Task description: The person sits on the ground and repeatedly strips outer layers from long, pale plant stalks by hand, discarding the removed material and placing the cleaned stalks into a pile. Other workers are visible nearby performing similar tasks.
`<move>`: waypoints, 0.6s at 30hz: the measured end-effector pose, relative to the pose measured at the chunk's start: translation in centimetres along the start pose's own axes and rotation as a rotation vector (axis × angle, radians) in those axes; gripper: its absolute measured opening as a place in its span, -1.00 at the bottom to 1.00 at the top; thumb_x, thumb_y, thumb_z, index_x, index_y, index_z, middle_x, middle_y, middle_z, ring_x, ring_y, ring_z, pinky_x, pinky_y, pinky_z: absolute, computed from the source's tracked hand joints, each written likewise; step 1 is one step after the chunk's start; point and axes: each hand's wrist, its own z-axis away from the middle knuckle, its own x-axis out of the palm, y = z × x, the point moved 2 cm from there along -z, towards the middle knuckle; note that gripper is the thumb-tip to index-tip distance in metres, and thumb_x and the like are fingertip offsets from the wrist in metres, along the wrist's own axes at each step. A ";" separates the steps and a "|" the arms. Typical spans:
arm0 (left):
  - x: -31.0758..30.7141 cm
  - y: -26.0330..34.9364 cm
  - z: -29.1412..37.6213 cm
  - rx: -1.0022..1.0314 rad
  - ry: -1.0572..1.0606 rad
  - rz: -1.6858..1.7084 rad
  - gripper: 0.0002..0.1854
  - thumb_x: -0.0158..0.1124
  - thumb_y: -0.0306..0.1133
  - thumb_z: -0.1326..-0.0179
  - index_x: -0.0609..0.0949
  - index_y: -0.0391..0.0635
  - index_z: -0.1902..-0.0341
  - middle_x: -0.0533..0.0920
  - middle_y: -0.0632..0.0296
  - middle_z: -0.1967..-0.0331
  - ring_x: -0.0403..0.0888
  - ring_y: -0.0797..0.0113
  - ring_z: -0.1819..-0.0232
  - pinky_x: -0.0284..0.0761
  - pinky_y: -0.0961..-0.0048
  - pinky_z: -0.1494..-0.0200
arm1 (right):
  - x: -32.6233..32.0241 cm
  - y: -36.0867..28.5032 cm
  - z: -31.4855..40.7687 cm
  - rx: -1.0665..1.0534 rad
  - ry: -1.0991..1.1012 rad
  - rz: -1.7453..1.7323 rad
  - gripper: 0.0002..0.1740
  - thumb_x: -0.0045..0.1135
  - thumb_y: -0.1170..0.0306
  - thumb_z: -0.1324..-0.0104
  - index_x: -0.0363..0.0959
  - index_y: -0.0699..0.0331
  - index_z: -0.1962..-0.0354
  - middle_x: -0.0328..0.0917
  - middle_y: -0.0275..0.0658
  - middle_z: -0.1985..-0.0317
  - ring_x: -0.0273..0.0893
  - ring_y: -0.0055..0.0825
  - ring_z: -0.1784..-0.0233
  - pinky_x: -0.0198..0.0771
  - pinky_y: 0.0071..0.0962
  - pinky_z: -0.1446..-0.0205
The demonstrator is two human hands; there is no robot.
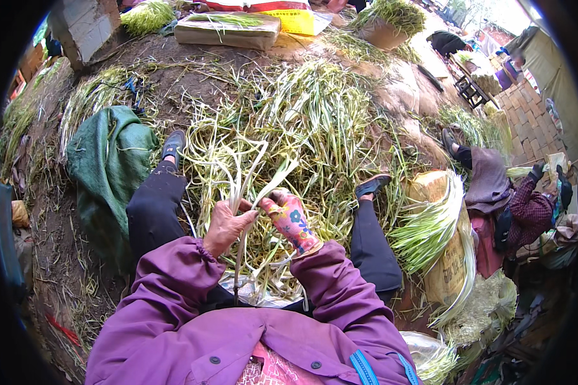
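Note:
Bare and without a glove, my left hand [228, 224] is closed on the pale stems of a few long leafy vegetable stalks [243, 180]. My right hand [289, 219], in a pink flowered glove, touches the same stalks with its fingertips, close beside the left thumb. Its fingers are partly hidden, so its grip is unclear. The leaves fan upward from both hands, and a thin stem end hangs below them. Beneath and beyond lies a large heap of loose green and pale leaves [318, 115], spread between my legs.
A green cloth-covered bundle [111, 159] stands left. At right, a yellow printed sack [443, 260] carries a bunch of long stalks [428, 231]. A wrapped block [226, 31] with stalks on it lies ahead. Another person [530, 211] sits at the right; a wooden stool [472, 89] stands farther off.

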 end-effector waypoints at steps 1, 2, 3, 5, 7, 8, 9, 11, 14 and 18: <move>-0.2 -0.1 0.0 0.007 0.020 -0.005 -0.85 0.26 -0.41 -0.03 0.57 -0.26 0.40 0.58 0.28 0.54 0.47 0.56 0.53 0.37 0.61 0.46 | -0.3 -0.5 0.2 0.005 0.009 0.056 -0.65 -0.01 0.22 -0.15 0.46 0.38 0.31 0.50 -0.17 0.33 0.46 -0.32 0.28 0.33 -0.37 0.20; -0.6 0.0 -0.2 -0.001 0.029 0.045 -0.89 0.21 -0.46 -0.03 0.57 -0.26 0.40 0.58 0.27 0.54 0.47 0.56 0.53 0.37 0.61 0.46 | -0.7 -0.7 0.4 0.011 0.018 0.112 -0.66 -0.02 0.22 -0.14 0.47 0.37 0.31 0.49 -0.15 0.29 0.46 -0.29 0.24 0.32 -0.35 0.17; -1.4 -0.8 -0.8 0.130 0.027 0.110 -0.88 0.20 -0.42 -0.06 0.55 -0.24 0.38 0.58 0.26 0.54 0.48 0.54 0.55 0.37 0.62 0.56 | -1.1 0.0 0.8 0.040 0.011 0.234 -0.66 -0.01 0.22 -0.14 0.47 0.33 0.29 0.43 -0.13 0.25 0.42 -0.31 0.19 0.31 -0.35 0.09; -2.4 1.5 -0.4 0.032 0.070 0.273 -0.87 0.15 -0.40 -0.12 0.52 -0.22 0.36 0.59 0.22 0.53 0.42 0.58 0.67 0.27 0.68 0.72 | -2.7 2.7 2.1 0.094 -0.065 0.554 -0.62 0.00 0.13 -0.15 0.47 0.27 0.25 0.41 -0.13 0.25 0.40 -0.27 0.21 0.31 -0.36 0.07; -4.2 0.8 -1.6 0.070 0.046 0.449 -0.91 0.05 -0.44 -0.19 0.49 -0.19 0.31 0.59 0.11 0.47 0.14 0.68 0.87 0.04 0.74 0.86 | -4.8 8.7 4.1 0.284 -0.126 0.731 -0.54 -0.06 0.05 -0.13 0.47 0.27 0.24 0.44 -0.03 0.19 0.40 -0.18 0.09 0.24 -0.33 -0.05; -4.3 0.8 -2.0 0.060 0.045 0.486 -0.90 0.05 -0.42 -0.20 0.48 -0.19 0.29 0.59 0.09 0.45 0.13 0.70 0.88 0.04 0.75 0.86 | -6.5 11.6 5.0 0.347 -0.140 0.761 -0.51 -0.07 0.00 -0.13 0.47 0.26 0.27 0.45 -0.03 0.22 0.41 -0.18 0.11 0.26 -0.31 -0.01; -4.5 0.6 -2.1 0.051 0.048 0.519 -0.88 0.05 -0.41 -0.20 0.47 -0.19 0.27 0.59 0.08 0.44 0.11 0.71 0.88 0.05 0.75 0.86 | -7.6 13.4 5.5 0.405 -0.158 0.788 -0.48 -0.08 -0.05 -0.13 0.48 0.26 0.29 0.47 -0.02 0.25 0.42 -0.17 0.12 0.28 -0.30 0.02; -4.5 -0.2 -2.1 -0.015 0.076 0.523 -0.89 0.03 -0.41 -0.21 0.44 -0.19 0.25 0.58 0.06 0.42 0.10 0.73 0.87 0.06 0.74 0.86 | -8.7 10.1 4.5 0.513 -0.200 0.791 -0.41 -0.15 -0.10 -0.15 0.47 0.25 0.19 0.49 -0.03 0.20 0.44 -0.15 0.10 0.29 -0.27 0.02; -3.9 -0.8 -2.3 -0.037 0.092 0.510 -0.88 0.03 -0.42 -0.21 0.41 -0.19 0.23 0.58 0.06 0.41 0.12 0.70 0.87 0.08 0.74 0.84 | -6.2 7.1 2.6 0.118 -0.088 0.315 -0.52 -0.02 0.01 -0.15 0.48 0.22 0.18 0.51 -0.07 0.25 0.47 -0.26 0.16 0.33 -0.35 0.08; -3.8 -0.9 -2.6 -0.062 0.092 0.547 -0.84 0.09 -0.39 -0.18 0.38 -0.16 0.22 0.59 0.08 0.41 0.11 0.68 0.87 0.07 0.68 0.84 | 0.9 0.7 2.8 -0.001 -0.332 -0.200 -0.62 0.14 0.23 -0.13 0.45 0.22 0.13 0.52 -0.17 0.27 0.45 -0.53 0.17 0.34 -0.50 0.12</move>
